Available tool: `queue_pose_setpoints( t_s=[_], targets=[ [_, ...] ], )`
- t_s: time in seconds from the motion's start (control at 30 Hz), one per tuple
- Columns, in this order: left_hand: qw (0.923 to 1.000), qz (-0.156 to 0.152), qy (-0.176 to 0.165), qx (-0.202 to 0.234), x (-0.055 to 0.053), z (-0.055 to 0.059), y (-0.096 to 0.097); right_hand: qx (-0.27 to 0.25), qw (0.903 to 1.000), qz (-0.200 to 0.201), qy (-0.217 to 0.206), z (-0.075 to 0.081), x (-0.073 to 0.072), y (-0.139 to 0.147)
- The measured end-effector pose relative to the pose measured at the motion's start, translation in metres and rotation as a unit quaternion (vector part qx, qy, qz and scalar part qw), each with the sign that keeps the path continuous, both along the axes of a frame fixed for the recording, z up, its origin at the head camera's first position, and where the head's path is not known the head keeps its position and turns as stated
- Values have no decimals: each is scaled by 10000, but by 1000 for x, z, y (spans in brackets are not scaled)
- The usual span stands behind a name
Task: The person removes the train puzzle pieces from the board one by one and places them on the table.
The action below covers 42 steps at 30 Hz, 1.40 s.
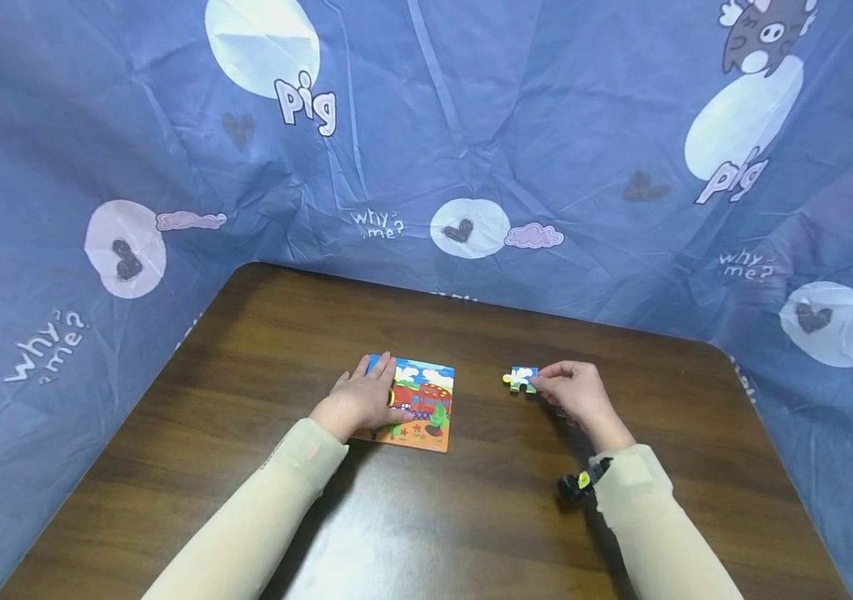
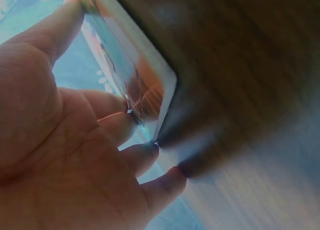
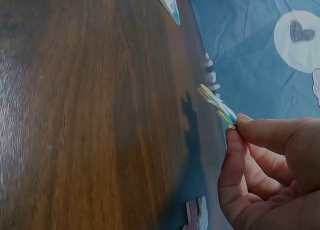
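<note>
A jigsaw puzzle [image 1: 423, 398] with a red train, clouds and a green tree lies flat on the table. My left hand [image 1: 363, 402] rests on its left part with the fingers spread, hiding that side; in the left wrist view the fingertips touch its surface and edge. To the right, my right hand [image 1: 578, 395] pinches a puzzle piece [image 1: 522, 379] between thumb and forefinger. The piece has blue, white and green print and a yellow tab, and in the right wrist view it is raised above the table, tilted.
Another puzzle piece [image 3: 197, 213] lies on the table beneath my right hand. The brown wooden table [image 1: 471, 517] ends at the back against a blue printed cloth [image 1: 411, 150]. A black wrist camera [image 1: 584, 482] sits at the right cuff.
</note>
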<state>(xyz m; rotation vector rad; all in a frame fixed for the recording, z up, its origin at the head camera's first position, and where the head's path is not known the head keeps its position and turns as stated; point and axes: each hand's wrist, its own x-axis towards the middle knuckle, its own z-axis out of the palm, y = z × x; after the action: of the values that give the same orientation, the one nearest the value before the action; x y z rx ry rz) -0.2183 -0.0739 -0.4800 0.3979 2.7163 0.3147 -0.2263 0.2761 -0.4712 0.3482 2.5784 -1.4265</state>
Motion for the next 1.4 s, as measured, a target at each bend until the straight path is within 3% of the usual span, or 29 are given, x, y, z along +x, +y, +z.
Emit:
queue_pose_setpoints(
  t_s=[0.43,0.67,0.8,1.4],
  targets=[
    [9999,85,-83,54,0,1,0,106,9998,157,-106,-2,2,8],
    [9999,68,-60,52,-1,0,0,900,9948,464,70,-8,3,10],
    [9999,73,-76,41,-1,0,-1,1278,9909,427,43,-8,2,8],
    [9998,89,-180,33,-2,0,-1,2062,9766,610,32,-3,-2,2]
  ],
)
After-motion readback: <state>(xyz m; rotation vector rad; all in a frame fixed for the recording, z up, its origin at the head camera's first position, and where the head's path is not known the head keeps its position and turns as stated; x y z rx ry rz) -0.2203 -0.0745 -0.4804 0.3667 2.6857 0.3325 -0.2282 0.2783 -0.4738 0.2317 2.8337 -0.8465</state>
